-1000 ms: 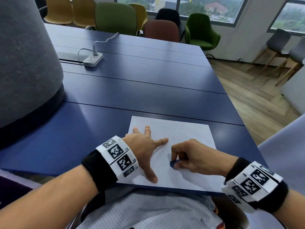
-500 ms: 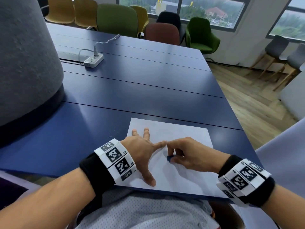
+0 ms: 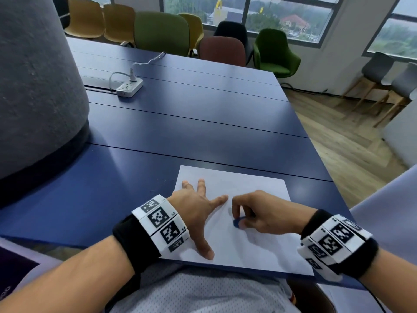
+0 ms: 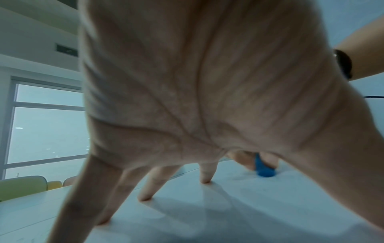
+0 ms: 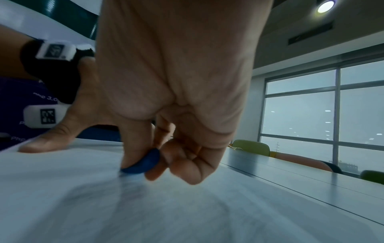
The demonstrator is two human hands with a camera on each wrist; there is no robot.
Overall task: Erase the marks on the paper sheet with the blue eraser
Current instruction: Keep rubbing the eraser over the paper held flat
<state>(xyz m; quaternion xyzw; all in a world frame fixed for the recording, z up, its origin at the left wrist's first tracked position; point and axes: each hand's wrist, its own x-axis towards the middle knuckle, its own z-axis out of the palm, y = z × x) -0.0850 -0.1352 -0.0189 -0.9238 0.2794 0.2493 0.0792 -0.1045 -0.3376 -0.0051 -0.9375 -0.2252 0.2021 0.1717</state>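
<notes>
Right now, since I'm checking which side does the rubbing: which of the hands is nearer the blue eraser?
Right. The right hand pinches the blue eraser; the left hand lies spread beside it.

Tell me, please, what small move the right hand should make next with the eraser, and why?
Probably another short rubbing stroke on the same spot. The right hand pinches the blue eraser with its edge down on the paper sheet, and a faint grey smudge shows on the paper right by it. The left hand lies spread on the sheet, so the paper should hold.
</notes>
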